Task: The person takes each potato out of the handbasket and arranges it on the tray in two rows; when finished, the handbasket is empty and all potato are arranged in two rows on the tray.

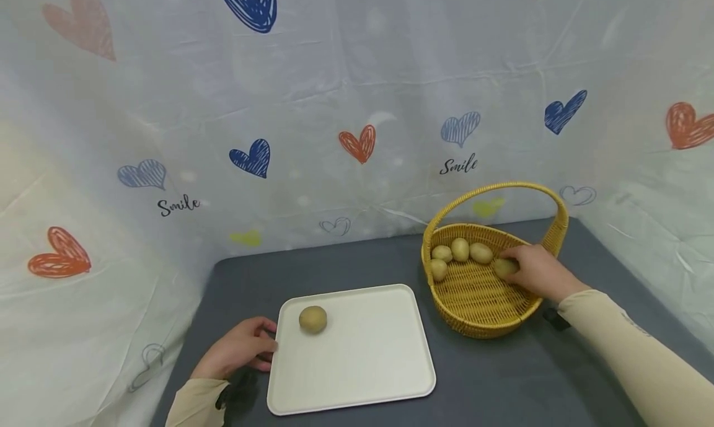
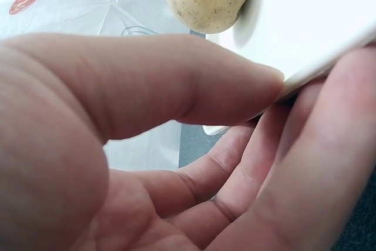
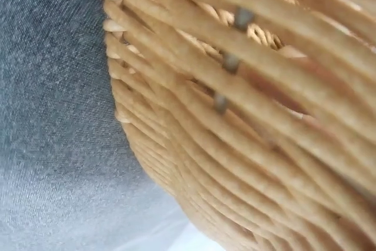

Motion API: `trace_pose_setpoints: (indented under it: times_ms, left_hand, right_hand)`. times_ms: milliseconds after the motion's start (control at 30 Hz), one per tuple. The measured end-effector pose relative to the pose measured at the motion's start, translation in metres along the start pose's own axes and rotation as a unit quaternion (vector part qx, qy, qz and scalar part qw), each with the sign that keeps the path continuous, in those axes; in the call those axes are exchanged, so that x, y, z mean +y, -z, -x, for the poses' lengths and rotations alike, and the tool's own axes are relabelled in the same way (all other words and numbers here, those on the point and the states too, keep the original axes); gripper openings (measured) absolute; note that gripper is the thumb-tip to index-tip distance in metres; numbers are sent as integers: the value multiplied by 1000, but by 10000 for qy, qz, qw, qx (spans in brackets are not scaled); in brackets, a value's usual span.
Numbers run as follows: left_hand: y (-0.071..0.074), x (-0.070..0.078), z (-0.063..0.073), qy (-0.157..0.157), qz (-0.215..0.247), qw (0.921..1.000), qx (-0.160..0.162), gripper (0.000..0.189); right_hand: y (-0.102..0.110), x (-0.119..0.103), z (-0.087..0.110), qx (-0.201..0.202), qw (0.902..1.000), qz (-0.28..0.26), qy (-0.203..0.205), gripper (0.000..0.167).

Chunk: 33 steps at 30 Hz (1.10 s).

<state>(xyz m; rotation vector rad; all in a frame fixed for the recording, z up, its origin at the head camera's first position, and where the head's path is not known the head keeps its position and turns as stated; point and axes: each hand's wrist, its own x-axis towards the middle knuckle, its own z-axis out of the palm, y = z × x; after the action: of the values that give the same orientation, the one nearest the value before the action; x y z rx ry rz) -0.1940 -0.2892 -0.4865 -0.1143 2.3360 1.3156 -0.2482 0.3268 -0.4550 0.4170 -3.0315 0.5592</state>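
Note:
My left hand [image 1: 243, 346] pinches the left edge of a white tray [image 1: 368, 352]; in the left wrist view the thumb [image 2: 235, 89] lies on the rim and the fingers are underneath. One potato [image 1: 313, 319] sits on the tray near its upper left corner. Over at the right, my right hand [image 1: 538, 271] reaches over the rim of a yellow wicker basket [image 1: 474, 297] and grips a potato [image 1: 504, 268] inside it. Several other potatoes [image 1: 460, 250] lie along the basket's back left side. In the right wrist view the basket's woven wall [image 3: 235, 121] hides most of the hand.
The basket's tall arched handle [image 1: 502, 186] rises above its opening, just behind the right hand. Tray and basket stand side by side on a dark grey table [image 1: 357, 259]. A white curtain [image 1: 301, 105] printed with hearts hangs behind and at both sides.

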Motion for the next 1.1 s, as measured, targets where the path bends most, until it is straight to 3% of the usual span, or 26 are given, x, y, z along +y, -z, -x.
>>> trace_pose_setpoints:
  times_ms: [267,600,733,900,1100]
  left_hand:
    - [0,-2,2,-27,67,10000,19,46]
    - [-1,1,-1,53,11,9999,144,45]
    - [1,2,1,75,57,9998,170,45]
    - [0,2,-1,-16,115,9999,105,46]
    - [1,1,0,40,123,9997,213,44]
  right_hand:
    - [8,-17,7,60,9999,-133,-26,44]
    - [23,-87,24,365,9974,-603,182,49]
    - [16,-121,27,411,9946,-844,451,48]
    - [1,-152,29,285,9853,-1544,669,48]
    - [-30,-188,13,-86,9735,-2101,899,49]
